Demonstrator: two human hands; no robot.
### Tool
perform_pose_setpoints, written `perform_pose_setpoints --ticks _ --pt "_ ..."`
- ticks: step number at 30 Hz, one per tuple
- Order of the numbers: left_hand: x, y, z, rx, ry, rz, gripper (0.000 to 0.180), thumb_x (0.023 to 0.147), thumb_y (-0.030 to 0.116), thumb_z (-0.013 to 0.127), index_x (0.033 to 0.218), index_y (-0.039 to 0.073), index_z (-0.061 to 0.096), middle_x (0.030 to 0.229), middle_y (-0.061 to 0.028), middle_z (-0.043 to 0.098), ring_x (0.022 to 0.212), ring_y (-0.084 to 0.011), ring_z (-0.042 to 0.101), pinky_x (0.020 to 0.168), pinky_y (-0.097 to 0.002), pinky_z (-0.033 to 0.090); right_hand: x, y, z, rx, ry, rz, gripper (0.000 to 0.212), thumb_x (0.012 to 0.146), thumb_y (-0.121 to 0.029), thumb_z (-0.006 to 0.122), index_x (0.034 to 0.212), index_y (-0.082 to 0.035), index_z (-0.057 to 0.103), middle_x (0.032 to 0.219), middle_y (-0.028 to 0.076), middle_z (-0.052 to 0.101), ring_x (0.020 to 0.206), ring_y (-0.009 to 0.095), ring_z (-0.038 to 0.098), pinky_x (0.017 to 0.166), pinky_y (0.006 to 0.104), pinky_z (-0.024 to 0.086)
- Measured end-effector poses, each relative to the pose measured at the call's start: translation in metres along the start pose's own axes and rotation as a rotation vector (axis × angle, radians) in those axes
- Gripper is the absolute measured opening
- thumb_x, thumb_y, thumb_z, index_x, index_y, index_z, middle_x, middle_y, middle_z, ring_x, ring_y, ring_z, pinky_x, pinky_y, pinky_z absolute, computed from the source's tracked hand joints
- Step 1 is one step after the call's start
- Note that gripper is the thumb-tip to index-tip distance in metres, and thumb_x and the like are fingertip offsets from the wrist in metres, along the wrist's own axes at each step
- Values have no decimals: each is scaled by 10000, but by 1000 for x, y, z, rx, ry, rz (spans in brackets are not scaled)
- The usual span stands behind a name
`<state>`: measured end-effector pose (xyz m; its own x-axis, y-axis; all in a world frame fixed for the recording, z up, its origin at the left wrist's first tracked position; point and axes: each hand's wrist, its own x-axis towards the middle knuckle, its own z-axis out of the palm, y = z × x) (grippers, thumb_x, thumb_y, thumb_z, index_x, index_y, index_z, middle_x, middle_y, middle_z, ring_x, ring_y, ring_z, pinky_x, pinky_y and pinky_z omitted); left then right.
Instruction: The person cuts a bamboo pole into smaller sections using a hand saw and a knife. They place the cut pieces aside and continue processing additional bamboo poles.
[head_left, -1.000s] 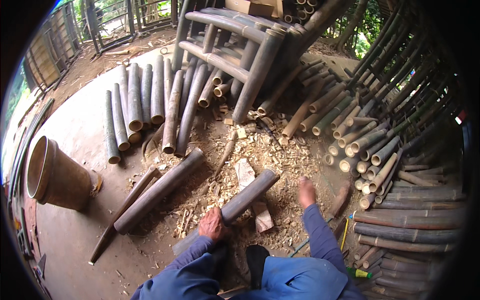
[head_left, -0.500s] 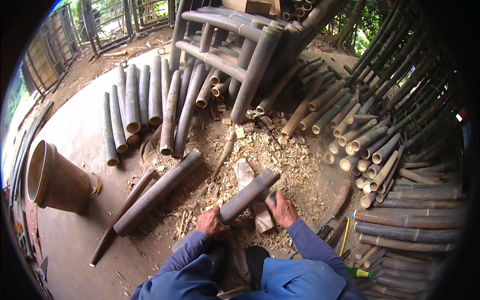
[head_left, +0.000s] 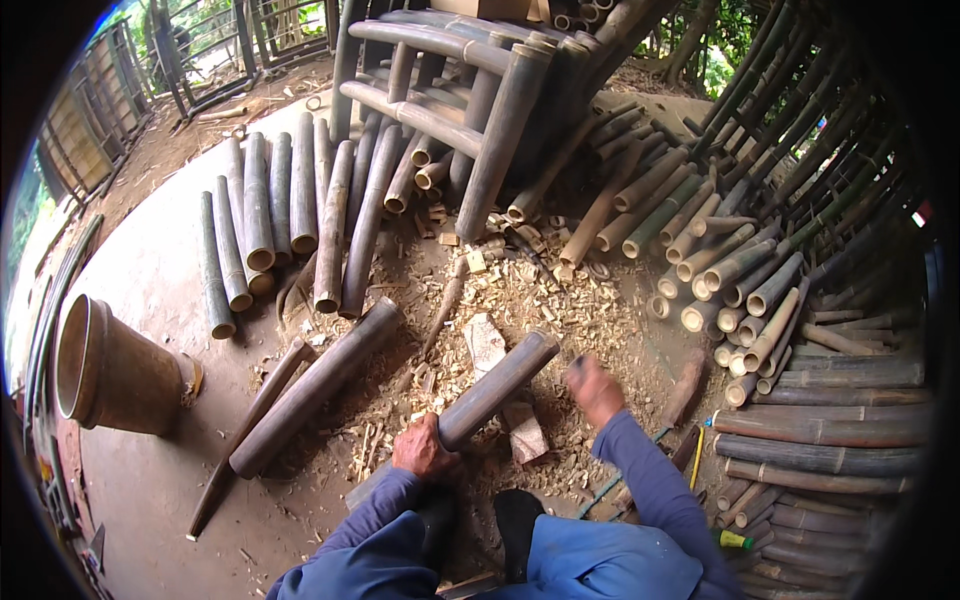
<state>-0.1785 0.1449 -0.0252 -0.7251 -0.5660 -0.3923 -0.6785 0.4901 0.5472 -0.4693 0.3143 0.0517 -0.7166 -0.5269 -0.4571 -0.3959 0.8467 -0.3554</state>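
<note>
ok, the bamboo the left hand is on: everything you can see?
The bamboo length is straight, round and dark grey-brown, its far end cut off. It slants away to the right, across a pale wood block; whether it rests on that is unclear. The left hand grips it nearer the person; the right hand is apart from it.

Daylight is strongest toward ten o'clock, washing the concrete floor (head_left: 145, 245) nearly white. Bright foliage (head_left: 716, 72) glares between one and two; the stacked bamboo poles (head_left: 830, 460) at four lie in dim shade. The right hand (head_left: 597, 392) looks softly blurred. Fisheye curvature bends edges toward a black rim.
</note>
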Motion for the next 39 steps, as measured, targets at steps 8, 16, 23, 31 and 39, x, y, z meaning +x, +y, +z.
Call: perform_pose_setpoints --ticks 8,16,23,31,39 --pt "36 -46 -17 -391 -125 86 908 557 402 916 1292 10 554 1206 -236 649 1156 -383 624 1023 -459 489 59 153 61 372 402 201 661 1041 -499 486 1344 87 443 1154 261 613 976 369 650 895 452 534" --pt "27 26 -38 182 193 156 936 696 471 858 1433 66 447 1388 -197 510 1332 -354 477 1105 -516 393 -45 120 85 -179 369 359 757 953 -496 613 1466 12 388 1391 269 499 1316 456 468 1049 553 404" --pt "55 34 -2 213 167 349 757 631 423 874 1218 59 564 1144 -151 630 1107 -342 624 951 -442 500 -49 37 137 -188 139 -205 1005 806 -602 715 1468 76 379 1281 325 598 1155 435 606 1011 568 422" --pt "41 -12 -49 159 -228 271 792 582 440 865 1244 84 615 1063 -188 701 1033 -379 682 914 -465 526 -92 35 142 -27 0 -101 951 777 -547 726 1382 124 427 944 339 697 870 508 678 806 577 526" --pt "16 -1 -10 289 -49 331 737 653 397 858 1251 81 564 1181 -146 649 1180 -350 604 989 -499 461 -84 94 131 15 86 -332 766 925 -547 626 1354 71 481 1051 267 661 953 378 669 806 497 540"
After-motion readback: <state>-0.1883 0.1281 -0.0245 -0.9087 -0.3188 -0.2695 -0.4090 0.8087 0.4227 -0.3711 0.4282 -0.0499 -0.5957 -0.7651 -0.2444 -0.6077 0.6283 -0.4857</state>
